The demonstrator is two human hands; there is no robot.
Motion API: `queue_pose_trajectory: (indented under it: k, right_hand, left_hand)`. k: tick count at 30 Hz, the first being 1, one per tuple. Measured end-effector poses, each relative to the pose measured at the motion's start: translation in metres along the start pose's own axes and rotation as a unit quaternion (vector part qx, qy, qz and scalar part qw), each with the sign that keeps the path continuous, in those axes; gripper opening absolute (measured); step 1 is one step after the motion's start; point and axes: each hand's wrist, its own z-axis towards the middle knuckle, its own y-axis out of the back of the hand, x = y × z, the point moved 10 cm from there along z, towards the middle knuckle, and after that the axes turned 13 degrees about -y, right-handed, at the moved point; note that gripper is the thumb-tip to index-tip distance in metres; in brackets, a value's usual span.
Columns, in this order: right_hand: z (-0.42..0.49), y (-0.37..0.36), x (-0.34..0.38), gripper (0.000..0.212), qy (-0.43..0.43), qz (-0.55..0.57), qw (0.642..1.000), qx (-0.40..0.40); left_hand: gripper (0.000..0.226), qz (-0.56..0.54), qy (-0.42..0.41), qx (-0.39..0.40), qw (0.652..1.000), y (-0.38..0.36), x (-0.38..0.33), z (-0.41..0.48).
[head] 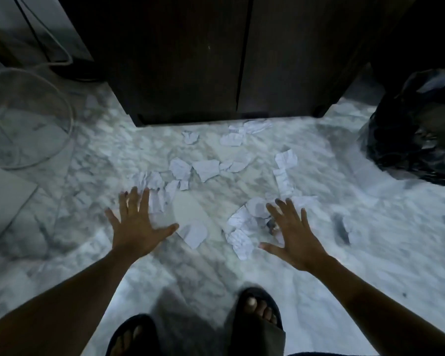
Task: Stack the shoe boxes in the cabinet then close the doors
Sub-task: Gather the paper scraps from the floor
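A dark wooden cabinet (216, 57) stands straight ahead with both doors shut; a thin vertical gap runs between them. No shoe box is in view. My left hand (136, 224) is stretched forward over the marble floor with fingers spread, holding nothing. My right hand (293, 235) is held out the same way, empty, above some crumpled paper. Both hands are well short of the cabinet doors.
Several torn, crumpled white paper scraps (206, 169) litter the marble floor (396, 240) in front of the cabinet. A clear round bin (28, 119) stands at left, a black plastic bag (419, 129) at right. My feet in dark sandals (260, 309) are at the bottom.
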Motion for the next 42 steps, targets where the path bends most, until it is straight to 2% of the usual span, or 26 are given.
queue_pose_trajectory:
  k: [4, 7, 11, 13, 15, 17, 19, 22, 27, 31, 33, 35, 38, 40, 42]
  right_hand:
    - [0.013, -0.041, 0.037, 0.109, 0.046, -0.026, 0.998, -0.026]
    - [0.037, -0.061, 0.047, 0.101, 0.032, -0.019, 0.999, -0.032]
    - [0.074, -0.060, 0.071, 0.081, 0.032, -0.012, 0.998, -0.045]
    - [0.091, -0.051, 0.093, 0.077, 0.055, 0.011, 0.997, -0.047]
    - [0.107, -0.032, 0.105, 0.075, 0.077, 0.035, 0.994, -0.069]
    - [0.131, -0.004, 0.105, 0.073, 0.077, 0.054, 0.991, -0.093]
    - [0.167, 0.021, 0.095, 0.071, 0.053, 0.068, 0.991, -0.098]
    - [0.221, 0.034, 0.078, 0.074, 0.029, 0.029, 0.997, -0.061]
    - [0.258, 0.026, 0.070, 0.082, 0.018, 0.003, 0.999, 0.045]
    - [0.230, 0.023, 0.076, 0.082, 0.074, -0.011, 0.997, 0.020]
    - [0.202, 0.018, 0.074, 0.085, 0.113, -0.032, 0.993, -0.004]
    - [0.177, 0.015, 0.068, 0.090, 0.145, -0.044, 0.988, -0.025]
    - [0.157, 0.011, 0.049, 0.110, 0.176, -0.042, 0.983, -0.010]
    - [0.150, 0.002, 0.042, 0.130, 0.200, -0.048, 0.978, 0.039]
    - [0.144, -0.006, 0.045, 0.144, 0.219, -0.062, 0.972, 0.065]
  left_hand:
    - [0.139, -0.017, 0.054, -0.016, 0.998, -0.038, 0.014, -0.017]
    - [0.132, -0.040, 0.054, -0.020, 0.998, -0.057, 0.009, -0.015]
    - [0.120, -0.070, -0.039, -0.054, 0.995, -0.050, -0.020, 0.021]
    - [0.111, -0.113, -0.115, -0.088, 0.983, -0.040, -0.040, 0.042]
    - [0.101, -0.106, -0.168, -0.126, 0.972, -0.025, -0.052, 0.058]
    - [0.094, -0.078, -0.164, -0.162, 0.970, -0.011, -0.047, 0.074]
    - [0.090, -0.055, -0.124, -0.171, 0.976, -0.001, -0.030, 0.093]
    - [0.089, -0.032, -0.096, -0.108, 0.989, 0.000, -0.015, 0.126]
    - [0.094, 0.029, -0.199, 0.009, 0.980, -0.004, -0.052, 0.197]
    - [0.090, 0.068, -0.200, 0.095, 0.973, -0.008, -0.063, 0.229]
    - [0.090, 0.063, -0.224, 0.079, 0.969, 0.001, -0.067, 0.216]
    - [0.092, 0.040, -0.249, 0.029, 0.967, 0.016, -0.066, 0.190]
    - [0.096, 0.005, -0.230, -0.055, 0.972, 0.032, -0.026, 0.143]
    - [0.113, -0.008, -0.187, -0.042, 0.981, 0.024, 0.015, 0.116]
    - [0.131, -0.005, -0.167, 0.014, 0.986, 0.002, 0.039, 0.097]
